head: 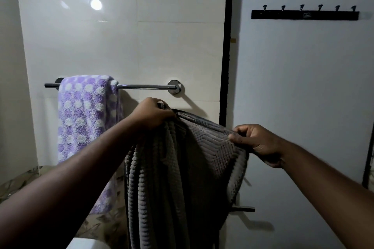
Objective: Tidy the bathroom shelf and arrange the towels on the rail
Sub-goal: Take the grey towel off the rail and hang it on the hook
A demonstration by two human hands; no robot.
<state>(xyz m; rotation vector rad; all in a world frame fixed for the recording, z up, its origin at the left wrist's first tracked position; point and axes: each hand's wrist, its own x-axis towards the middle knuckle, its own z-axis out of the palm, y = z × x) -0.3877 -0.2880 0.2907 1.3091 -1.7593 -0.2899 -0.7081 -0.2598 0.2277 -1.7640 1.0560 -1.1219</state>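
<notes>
**Grey towel held up below the bare end of the rail**

Closest to the camera, both forearms reach forward and up. The right hand is the lower and nearer one; its thumb and curled fingers pinch the top edge of the grey towel. The left hand is higher and further in, its fingers closed round a gathered bunch of the same edge.

The towel hangs from these two grips, its long axis running straight down and out of view at the bottom. Its held edge slants from the left hand down to the right hand, so it is not level. In the dim light the left part looks bunched in loose folds, but I cannot tell how many layers there are.

Beyond and above the hands is the rail, fixed to the tiled wall with its long axis running left to right. The left hand is just below it and is the closer of the two; the right hand is well below it and off past its right bracket. I judge that the next move needs the right hand raised until the edge lies parallel to the rail.

The dotted towel already hangs over the rail's left end, leaving the right stretch bare. Furthest right, a hook rack sits high up.
</notes>
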